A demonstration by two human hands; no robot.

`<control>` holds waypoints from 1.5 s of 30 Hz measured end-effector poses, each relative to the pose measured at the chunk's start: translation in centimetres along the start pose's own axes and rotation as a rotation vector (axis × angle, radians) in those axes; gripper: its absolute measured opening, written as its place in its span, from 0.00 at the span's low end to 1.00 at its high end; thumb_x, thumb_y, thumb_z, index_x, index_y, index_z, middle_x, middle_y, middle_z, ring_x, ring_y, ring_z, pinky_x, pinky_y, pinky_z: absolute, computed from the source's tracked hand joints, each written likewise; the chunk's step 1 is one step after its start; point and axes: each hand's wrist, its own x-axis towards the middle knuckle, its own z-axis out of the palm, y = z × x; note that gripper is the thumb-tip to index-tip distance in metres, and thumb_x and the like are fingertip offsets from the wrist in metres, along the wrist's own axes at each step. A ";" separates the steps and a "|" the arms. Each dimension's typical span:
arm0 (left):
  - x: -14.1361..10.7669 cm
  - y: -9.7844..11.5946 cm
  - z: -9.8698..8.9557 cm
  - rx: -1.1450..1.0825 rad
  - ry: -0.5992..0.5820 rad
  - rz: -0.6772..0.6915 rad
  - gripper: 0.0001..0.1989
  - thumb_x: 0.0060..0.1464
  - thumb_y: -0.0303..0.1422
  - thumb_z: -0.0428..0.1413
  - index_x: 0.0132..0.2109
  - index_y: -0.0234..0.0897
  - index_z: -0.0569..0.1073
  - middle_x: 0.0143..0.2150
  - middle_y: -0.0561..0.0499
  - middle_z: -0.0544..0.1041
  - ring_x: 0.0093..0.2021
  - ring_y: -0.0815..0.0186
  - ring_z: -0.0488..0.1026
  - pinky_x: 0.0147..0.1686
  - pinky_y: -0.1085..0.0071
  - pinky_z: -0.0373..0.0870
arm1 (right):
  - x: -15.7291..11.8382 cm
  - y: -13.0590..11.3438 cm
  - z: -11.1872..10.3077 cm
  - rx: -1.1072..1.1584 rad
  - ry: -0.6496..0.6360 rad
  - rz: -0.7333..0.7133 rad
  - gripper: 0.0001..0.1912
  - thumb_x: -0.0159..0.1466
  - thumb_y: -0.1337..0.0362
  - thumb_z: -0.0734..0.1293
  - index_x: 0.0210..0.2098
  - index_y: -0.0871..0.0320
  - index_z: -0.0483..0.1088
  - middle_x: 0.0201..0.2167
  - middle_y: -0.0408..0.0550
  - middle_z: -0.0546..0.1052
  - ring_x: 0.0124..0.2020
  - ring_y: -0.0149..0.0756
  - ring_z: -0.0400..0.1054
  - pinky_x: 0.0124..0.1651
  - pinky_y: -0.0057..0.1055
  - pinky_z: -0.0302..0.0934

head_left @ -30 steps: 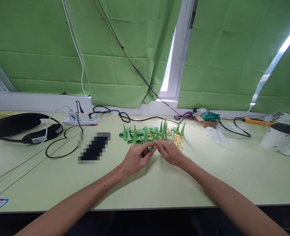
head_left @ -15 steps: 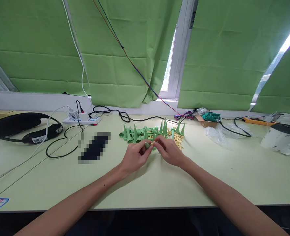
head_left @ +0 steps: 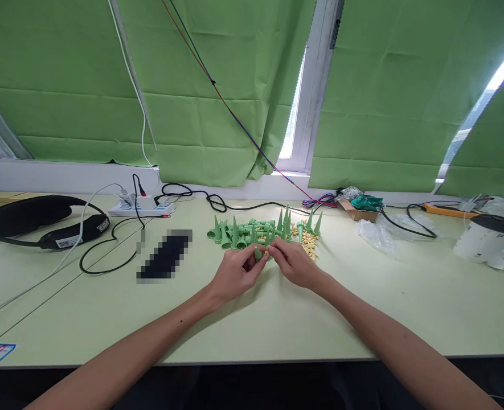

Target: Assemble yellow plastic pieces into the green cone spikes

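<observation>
My left hand is closed in a pinch around a green plastic spike, whose pointed part shows between thumb and fingers. Close beside it, my right hand is also closed, fingertips together at the spike's other end. A tiny yellow piece shows between the two hands; whether the right fingers grip it is hard to see. Just beyond the hands lies a cluster of green spikes, some upright on their wide ends, others on their sides. Small yellow pieces are heaped at its right.
To the left are a pixelated dark object, a black neckband device and a white power strip. Black cables run along the back. A small cardboard box, clear plastic bags and a white container stand right.
The green spike in my left fingers has turned slightly, and more of its pointed part shows. Both hands stay in nearly the same place.
</observation>
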 end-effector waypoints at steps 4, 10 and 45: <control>0.0 0.0 0.0 -0.003 -0.011 0.015 0.06 0.61 0.32 0.55 0.41 0.35 0.75 0.17 0.61 0.62 0.17 0.76 0.56 0.19 0.80 0.57 | 0.0 0.1 0.1 -0.015 0.002 0.002 0.18 0.73 0.58 0.54 0.26 0.54 0.51 0.19 0.38 0.58 0.20 0.30 0.49 0.26 0.30 0.44; 0.0 0.2 -0.2 -0.002 -0.050 0.029 0.06 0.61 0.31 0.55 0.41 0.35 0.74 0.17 0.62 0.62 0.17 0.77 0.57 0.20 0.80 0.57 | -0.1 0.1 0.1 -0.048 -0.015 0.017 0.22 0.74 0.56 0.51 0.24 0.55 0.50 0.18 0.39 0.55 0.20 0.30 0.48 0.26 0.31 0.43; -0.1 0.2 -0.1 -0.035 -0.035 -0.011 0.04 0.61 0.31 0.55 0.43 0.36 0.72 0.19 0.61 0.62 0.18 0.77 0.56 0.20 0.80 0.58 | -0.1 0.3 0.2 -0.061 0.013 0.009 0.17 0.73 0.59 0.53 0.27 0.54 0.50 0.19 0.37 0.56 0.20 0.30 0.47 0.26 0.30 0.42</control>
